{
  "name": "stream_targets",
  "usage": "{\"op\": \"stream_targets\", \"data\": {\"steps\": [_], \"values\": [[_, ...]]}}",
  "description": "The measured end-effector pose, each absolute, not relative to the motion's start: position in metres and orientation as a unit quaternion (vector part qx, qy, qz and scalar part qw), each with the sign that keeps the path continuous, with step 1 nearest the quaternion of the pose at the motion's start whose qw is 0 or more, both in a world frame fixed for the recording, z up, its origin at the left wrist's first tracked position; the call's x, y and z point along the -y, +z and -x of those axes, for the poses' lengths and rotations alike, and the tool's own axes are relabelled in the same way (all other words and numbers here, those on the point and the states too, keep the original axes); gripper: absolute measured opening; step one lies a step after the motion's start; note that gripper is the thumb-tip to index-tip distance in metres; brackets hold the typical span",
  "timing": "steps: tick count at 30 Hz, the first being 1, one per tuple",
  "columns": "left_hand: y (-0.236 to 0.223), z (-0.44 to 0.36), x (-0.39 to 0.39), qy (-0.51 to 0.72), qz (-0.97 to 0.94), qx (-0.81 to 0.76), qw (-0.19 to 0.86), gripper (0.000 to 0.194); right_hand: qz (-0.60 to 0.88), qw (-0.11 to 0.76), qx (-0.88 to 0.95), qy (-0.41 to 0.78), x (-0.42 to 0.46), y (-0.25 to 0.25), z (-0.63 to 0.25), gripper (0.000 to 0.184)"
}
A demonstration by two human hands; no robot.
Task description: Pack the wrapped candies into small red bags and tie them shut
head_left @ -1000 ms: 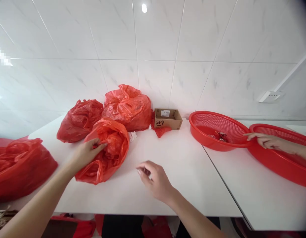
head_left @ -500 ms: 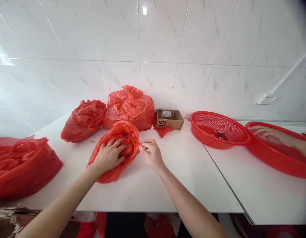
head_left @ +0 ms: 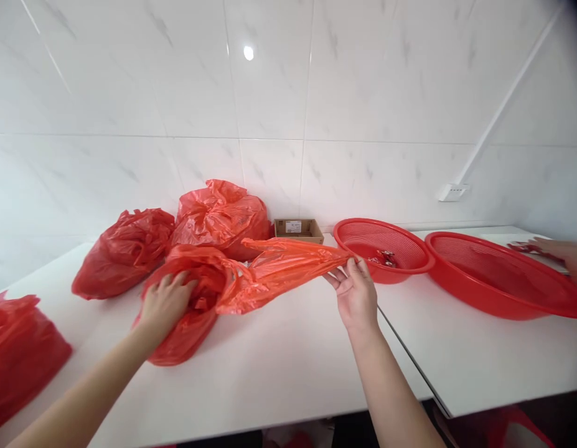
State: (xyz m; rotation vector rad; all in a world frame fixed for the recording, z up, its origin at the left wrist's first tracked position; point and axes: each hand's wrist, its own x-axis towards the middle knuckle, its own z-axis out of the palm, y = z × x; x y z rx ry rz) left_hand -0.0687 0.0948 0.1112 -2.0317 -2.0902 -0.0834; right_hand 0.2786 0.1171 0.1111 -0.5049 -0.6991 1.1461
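My right hand (head_left: 356,292) pinches the end of a thin red plastic bag (head_left: 283,270), drawn out long and taut over the table. Its other end runs into the mouth of a larger red plastic bag (head_left: 180,348) full of crumpled red plastic. My left hand (head_left: 169,302) rests on the left side of that larger bag's mouth, fingers a little bent and apart. Its fingertips reach down among the crumpled plastic and are partly hidden. Whether the two bags are joined, I cannot tell.
Two bulging red bags (head_left: 124,252) (head_left: 223,214) stand behind, another red bag (head_left: 24,354) at far left. A small cardboard box (head_left: 311,231) is by the wall. Right are two red baskets (head_left: 400,270) (head_left: 484,305), the nearer holding small wrapped items. Another person's hand (head_left: 549,247) is at far right.
My right hand has moved right and pulled a length of red plastic out from the larger bag. My left hand stays on that bag. The other person's hand has left the large basket.
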Motion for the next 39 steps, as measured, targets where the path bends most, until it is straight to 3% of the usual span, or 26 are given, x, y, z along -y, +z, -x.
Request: {"op": "stream_targets", "data": {"steps": [5, 8, 9, 12, 13, 16, 20, 22, 26, 29, 31, 32, 34, 36, 39], "values": [[0.153, 0.066, -0.072, -0.079, 0.636, 0.755, 0.135, 0.053, 0.289, 0.717, 0.256, 0.58, -0.121, 0.057, -0.311, 0.026], [0.152, 0.023, -0.056, -0.243, 0.65, 0.705, 0.146, 0.044, 0.32, 0.705, 0.262, 0.577, -0.115, 0.031, -0.316, 0.025], [0.143, 0.004, -0.052, -0.297, 0.698, 0.644, 0.101, 0.041, 0.325, 0.701, 0.262, 0.579, -0.112, 0.026, -0.316, 0.024], [0.104, -0.051, -0.051, -0.34, 0.741, 0.556, -0.163, 0.071, 0.393, 0.651, 0.345, 0.55, -0.108, 0.015, -0.312, 0.022], [0.09, -0.065, -0.054, -0.356, 0.713, 0.554, -0.24, 0.071, 0.431, 0.62, 0.393, 0.524, -0.109, 0.013, -0.312, 0.022], [0.058, -0.086, -0.063, -0.367, 0.639, 0.552, -0.39, 0.026, 0.522, 0.539, 0.492, 0.44, -0.117, 0.011, -0.323, 0.019], [0.049, -0.088, -0.066, -0.406, 0.565, 0.542, -0.471, 0.022, 0.559, 0.555, 0.497, 0.364, -0.111, 0.033, -0.346, 0.023], [0.054, -0.091, -0.061, -0.436, 0.528, 0.53, -0.5, 0.022, 0.532, 0.547, 0.544, 0.349, -0.091, 0.051, -0.342, 0.014], [0.073, -0.108, -0.044, -0.458, 0.499, 0.522, -0.519, 0.017, 0.38, 0.388, 0.74, 0.396, -0.04, 0.066, -0.294, 0.026], [0.088, -0.108, -0.034, -0.423, 0.545, 0.525, -0.498, 0.019, 0.413, 0.294, 0.824, 0.252, -0.028, 0.047, -0.265, 0.032], [0.094, -0.094, -0.033, -0.415, 0.577, 0.535, -0.457, 0.018, 0.442, 0.199, 0.862, 0.145, -0.035, 0.034, -0.265, 0.023], [0.096, -0.082, -0.033, -0.42, 0.586, 0.545, -0.428, 0.017, 0.447, 0.144, 0.875, 0.113, -0.04, 0.03, -0.272, 0.016], [0.094, -0.054, -0.034, -0.427, 0.596, 0.575, -0.364, 0.02, 0.437, 0.071, 0.891, 0.096, -0.052, 0.031, -0.294, 0.023], [0.089, -0.029, -0.032, -0.414, 0.599, 0.61, -0.311, 0.026, 0.409, 0.082, 0.9, 0.123, -0.06, 0.041, -0.319, 0.03], [0.078, -0.012, -0.025, -0.341, 0.628, 0.648, -0.262, 0.035, 0.371, 0.193, 0.881, 0.219, -0.064, 0.063, -0.35, 0.032]]}}
